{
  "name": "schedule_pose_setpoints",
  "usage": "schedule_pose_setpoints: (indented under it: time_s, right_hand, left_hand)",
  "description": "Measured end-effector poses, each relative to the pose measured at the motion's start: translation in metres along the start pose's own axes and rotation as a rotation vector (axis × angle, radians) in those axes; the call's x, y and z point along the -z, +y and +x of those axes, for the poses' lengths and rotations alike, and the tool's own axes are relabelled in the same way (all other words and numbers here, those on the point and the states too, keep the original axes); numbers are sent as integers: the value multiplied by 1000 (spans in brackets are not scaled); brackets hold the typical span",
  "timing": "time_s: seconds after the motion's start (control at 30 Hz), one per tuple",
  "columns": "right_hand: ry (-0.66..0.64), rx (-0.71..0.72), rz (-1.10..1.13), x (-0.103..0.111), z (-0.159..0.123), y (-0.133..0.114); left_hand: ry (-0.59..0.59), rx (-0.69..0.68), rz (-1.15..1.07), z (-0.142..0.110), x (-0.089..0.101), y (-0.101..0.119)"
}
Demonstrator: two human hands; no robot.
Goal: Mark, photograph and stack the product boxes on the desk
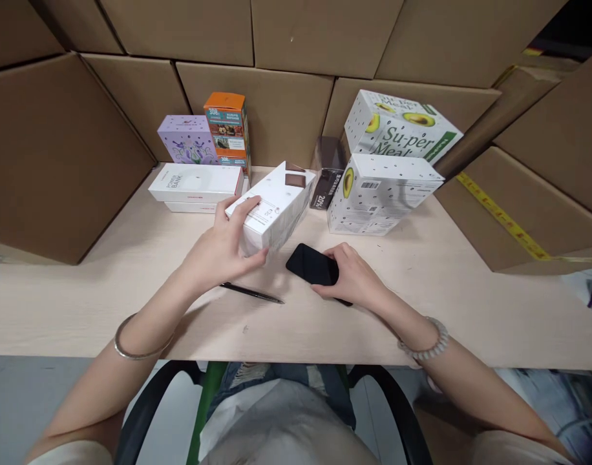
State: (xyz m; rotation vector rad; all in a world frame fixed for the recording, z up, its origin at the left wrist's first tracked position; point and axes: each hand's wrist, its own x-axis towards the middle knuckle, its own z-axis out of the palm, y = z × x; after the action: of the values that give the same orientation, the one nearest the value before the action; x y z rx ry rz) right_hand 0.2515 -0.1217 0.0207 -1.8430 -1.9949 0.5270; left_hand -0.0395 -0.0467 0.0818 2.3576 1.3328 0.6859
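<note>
My left hand (228,248) grips a white box (281,210) by its near end, fingers over the top and thumb along the side. The box is tilted, and a brown patch shows at its far end. Close by on the right, my right hand (351,274) is closed around the edges of a black smartphone (309,263), which lies at or just above the tabletop; I cannot tell if it touches. Between my forearms a black pen (252,293) rests on the table.
White power bank boxes (194,181), a purple box (187,137) and orange boxes (227,126) stand back left. A dark brown box (327,168) and white avocado-print boxes (368,203) stand back right. Large cardboard boxes (276,110) wall in the table (131,290).
</note>
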Motion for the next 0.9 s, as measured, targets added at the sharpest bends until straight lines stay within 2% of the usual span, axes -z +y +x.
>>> schedule_pose_setpoints:
  time_s: [0.1, 0.2, 0.37, 0.5, 0.6, 0.73, 0.9]
  right_hand:
    - [-2, 9, -9, -1, 1, 1]
    - [-5, 23, -29, 0, 2, 1]
    - [-2, 35, -55, -1, 3, 0]
    - [10, 36, -35, -2, 2, 0]
    - [10, 47, -29, -2, 2, 1]
    - [22, 67, -32, -4, 3, 2]
    - [43, 98, -59, -9, 4, 3]
  left_hand:
    - [-48, -16, -31, -2, 2, 10]
    - [-21, 29, 54, 11, -9, 18]
    - [36, 3, 135, 66, -34, 22]
    - [31, -48, 117, 114, -51, 15]
    - [69, -53, 89, 141, -65, 6]
    - [144, -146, -13, 166, -83, -4]
    - [170, -130, -82, 173, -94, 0]
